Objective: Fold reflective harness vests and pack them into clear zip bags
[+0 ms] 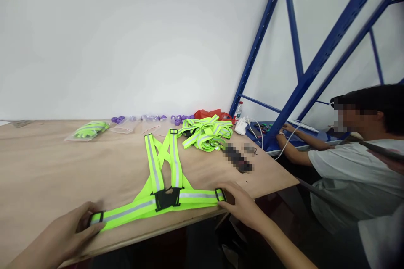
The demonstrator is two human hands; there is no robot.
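A neon-yellow reflective vest (135, 209) made of straps with silver stripes lies spread near the table's front edge. Its black buckle (167, 199) sits fastened at the middle of the waist strap, and two shoulder straps run up from there, crossing behind. At the left end of the waist strap, my left hand (75, 227) is closed around the strap beside a black slider (96, 217). My right hand (238, 202) pinches the opposite end next to another black slider (220, 195).
Behind the vest lies a pile of similar straps (206, 132). A bagged vest (88, 130), clear bags (124, 125), purple rolls (179, 118), a red bag (213, 114) and a bottle (239, 110) line the back. A blue rack (296, 80) and a seated person (350, 164) are at right.
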